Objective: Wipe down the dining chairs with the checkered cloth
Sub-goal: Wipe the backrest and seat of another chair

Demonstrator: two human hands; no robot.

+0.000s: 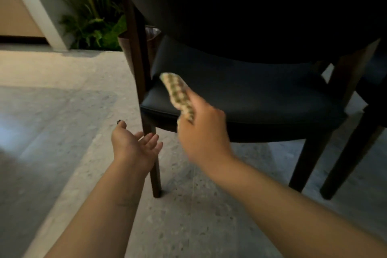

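Your right hand [201, 132] pinches the checkered cloth [178, 95] over the chair seat [261, 94], left hand [136, 144] loose & empty: mid-wipe, next sweep twd the front edge.

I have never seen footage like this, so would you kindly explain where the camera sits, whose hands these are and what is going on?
There is no machine here. The one picture comes from a wide-angle camera worn on a person's head, looking forward and down, so the two bare arms reaching in from below are that person's own. The right hand grips a folded checkered cloth and holds it over the dark padded seat of a dining chair; the blur hides whether the cloth touches it. The left hand is open, palm up, holding nothing, in front of the chair's front leg. The chair stands on a speckled stone floor, with green plants behind it and part of a second chair at the right.
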